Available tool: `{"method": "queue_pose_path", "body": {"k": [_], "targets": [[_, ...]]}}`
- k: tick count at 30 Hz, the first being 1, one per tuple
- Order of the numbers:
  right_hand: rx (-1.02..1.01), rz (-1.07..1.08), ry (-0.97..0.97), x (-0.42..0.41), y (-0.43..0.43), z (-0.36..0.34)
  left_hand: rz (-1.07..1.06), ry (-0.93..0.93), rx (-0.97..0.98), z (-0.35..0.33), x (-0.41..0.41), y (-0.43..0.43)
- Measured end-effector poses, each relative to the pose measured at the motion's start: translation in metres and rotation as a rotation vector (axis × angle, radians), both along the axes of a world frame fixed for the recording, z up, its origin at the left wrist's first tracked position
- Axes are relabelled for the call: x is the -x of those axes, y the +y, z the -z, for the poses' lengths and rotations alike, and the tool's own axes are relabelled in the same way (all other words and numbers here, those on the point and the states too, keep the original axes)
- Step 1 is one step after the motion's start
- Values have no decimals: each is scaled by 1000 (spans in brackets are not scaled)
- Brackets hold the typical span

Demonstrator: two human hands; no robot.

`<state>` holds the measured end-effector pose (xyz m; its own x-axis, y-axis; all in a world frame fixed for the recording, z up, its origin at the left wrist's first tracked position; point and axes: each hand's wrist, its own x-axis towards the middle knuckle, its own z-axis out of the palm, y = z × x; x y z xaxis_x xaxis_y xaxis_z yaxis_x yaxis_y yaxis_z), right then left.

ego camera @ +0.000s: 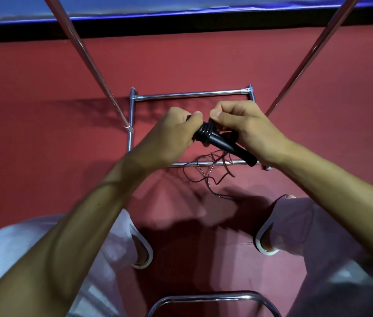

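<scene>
Above a red floor (43,110), in front of the seated person's knees, both hands meet on a black handle (221,144) that slants down from upper left to lower right. The only enclosing thing here is a rectangular frame of chrome tubes (192,94) on the floor; inside it lies bare red floor, and the hands hang over it in this view. The left hand (176,131) is curled round the handle's upper end, which is hidden in the fist. Just beside that fist, a coil of black cord (203,131) is wound in tight turns round the handle. The right hand (247,126) pinches the cord at the coil's upper edge between thumb and forefinger, its other fingers folded over the shaft. The handle's lower end juts out below the right palm, clear of both grips. A thin loose cord (206,172) hangs in tangled loops beneath the hands and crosses the frame's near bar. Two slanting metal poles (84,56) rise from the frame's sides toward the top corners. A curved chrome tube (210,298) shows at the bottom edge, between two feet in pale slippers (143,255).
</scene>
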<state>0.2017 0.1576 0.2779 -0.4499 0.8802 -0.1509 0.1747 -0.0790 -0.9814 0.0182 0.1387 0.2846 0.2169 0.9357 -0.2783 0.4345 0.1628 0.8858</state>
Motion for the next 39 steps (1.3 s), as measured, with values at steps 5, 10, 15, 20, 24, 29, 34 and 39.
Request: {"method": "queue_pose_path", "body": {"k": [5, 10, 15, 20, 24, 29, 34, 39], "targets": [[-135, -122, -171, -5, 12, -17, 40, -176, 84, -11, -1, -7], [-316, -29, -333, 0, 12, -17, 69, -239, 86, -18, -7, -11], [-386, 68, -350, 2, 17, -4, 8, -272, 48, -14, -11, -12], [10, 25, -255, 5, 23, 8, -122, -394, 126, -12, -12, -11], [656, -120, 37, 3, 19, 19, -227, -565, 275, -6, -8, -10], [861, -206, 302, 0, 17, 16, -349, -758, 514, -5, 4, -4], [63, 124, 75, -1, 8, 23, -531, -988, 744, -3, 13, 5], [-932, 144, -541, -10, 5, 37, -693, -1187, 863, -6, 23, 13]]}}
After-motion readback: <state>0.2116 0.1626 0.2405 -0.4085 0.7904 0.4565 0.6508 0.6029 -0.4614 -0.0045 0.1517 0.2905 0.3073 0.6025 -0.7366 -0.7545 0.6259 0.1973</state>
